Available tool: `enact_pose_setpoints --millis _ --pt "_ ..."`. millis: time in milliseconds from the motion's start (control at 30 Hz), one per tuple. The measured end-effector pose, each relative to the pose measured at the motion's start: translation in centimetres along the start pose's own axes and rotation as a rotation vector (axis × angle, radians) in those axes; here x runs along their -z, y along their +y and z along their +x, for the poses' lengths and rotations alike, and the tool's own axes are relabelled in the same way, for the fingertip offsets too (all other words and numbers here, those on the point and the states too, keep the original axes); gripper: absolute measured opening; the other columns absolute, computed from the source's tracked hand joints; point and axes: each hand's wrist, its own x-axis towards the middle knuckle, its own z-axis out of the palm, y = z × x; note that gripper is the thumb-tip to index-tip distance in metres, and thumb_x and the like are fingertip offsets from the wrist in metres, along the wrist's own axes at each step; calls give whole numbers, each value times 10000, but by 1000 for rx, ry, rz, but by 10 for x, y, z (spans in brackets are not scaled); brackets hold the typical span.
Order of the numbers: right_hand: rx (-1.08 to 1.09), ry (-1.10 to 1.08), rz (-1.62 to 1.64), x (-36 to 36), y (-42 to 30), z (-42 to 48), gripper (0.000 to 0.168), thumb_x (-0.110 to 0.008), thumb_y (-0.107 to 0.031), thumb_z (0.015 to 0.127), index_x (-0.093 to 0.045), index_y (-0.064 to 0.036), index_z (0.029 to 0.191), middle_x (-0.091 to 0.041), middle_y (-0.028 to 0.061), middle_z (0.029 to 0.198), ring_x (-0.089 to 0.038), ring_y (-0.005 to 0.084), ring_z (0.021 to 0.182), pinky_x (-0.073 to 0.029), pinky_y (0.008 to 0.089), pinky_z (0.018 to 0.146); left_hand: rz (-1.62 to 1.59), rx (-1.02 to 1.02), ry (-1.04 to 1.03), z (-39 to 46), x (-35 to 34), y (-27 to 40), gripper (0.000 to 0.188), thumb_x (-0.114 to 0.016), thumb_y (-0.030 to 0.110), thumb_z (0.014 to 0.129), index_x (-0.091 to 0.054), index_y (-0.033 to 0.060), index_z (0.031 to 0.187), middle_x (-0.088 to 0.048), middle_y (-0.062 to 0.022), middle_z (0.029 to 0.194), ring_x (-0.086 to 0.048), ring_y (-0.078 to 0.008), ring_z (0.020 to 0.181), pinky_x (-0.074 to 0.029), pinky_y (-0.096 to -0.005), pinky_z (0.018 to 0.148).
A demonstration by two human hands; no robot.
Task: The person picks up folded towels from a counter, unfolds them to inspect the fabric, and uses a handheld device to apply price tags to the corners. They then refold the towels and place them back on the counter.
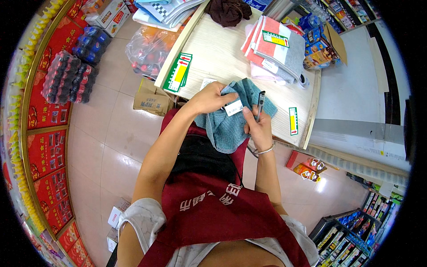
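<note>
A teal towel [227, 131] hangs bunched between my two hands, in front of my body and partly over the table's near edge. My left hand [213, 98] pinches it at the upper left, beside a small white label [234, 107] that bears print. On the right, my right hand [258, 125] grips the towel near that label, its thumb by the label's corner. A black-capped pen [260, 103] stands up between the fingers of the same hand. Part of another white tag [207, 83] shows on the table behind my left hand.
The pale wooden table [213, 50] bears a stack of green-edged price cards [178, 72], a single price card [293, 120], folded towels [277, 50] and a dark brown cloth [229, 12]. Bagged bottles [150, 48] and a cardboard box [151, 101] stand left of it. A white cabinet [353, 83] borders the right.
</note>
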Motion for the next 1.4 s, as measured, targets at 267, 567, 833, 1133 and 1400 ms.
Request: enact_pose_setpoints --millis 267,567,833,1133,1400 --pt "-23 -17 12 2 3 1 308 -694 -257 876 -473 -51 815 -463 -18 610 -448 63 432 -354 219 378 -2 14 -4 0 0 1 314 -620 276 880 -680 -22 802 -626 -43 640 -535 -79 616 -457 -276 581" --pt "-21 13 18 -1 0 -1 301 -666 -274 900 -475 -113 732 -424 -62 591 -439 45 435 -327 204 395 27 44 -13 -1 1 2 262 -633 247 899 -683 -3 838 -643 7 708 -540 -49 646 -447 -234 577" --pt "-25 -13 43 3 3 1 313 -666 -261 896 -460 -89 735 -435 -30 626 -454 60 439 -349 219 388 33 41 -25 -1 2 6 263 -633 248 900 -681 -5 847 -645 5 713 -542 -47 652 -451 -236 586" --pt "-21 -6 47 2 4 2 331 -663 -258 895 -434 -85 730 -446 -16 636 -464 64 445 -356 224 384 7 25 -27 0 2 2 250 -629 236 900 -680 -6 863 -646 8 720 -547 -52 661 -456 -241 594" --pt "-13 97 9 19 -4 -14 281 -661 -234 892 -632 -5 1052 -655 51 862 -493 68 480 -389 220 429 47 50 -7 2 1 0 307 -632 277 872 -691 -24 874 -665 -67 709 -581 -110 656 -480 -283 626"
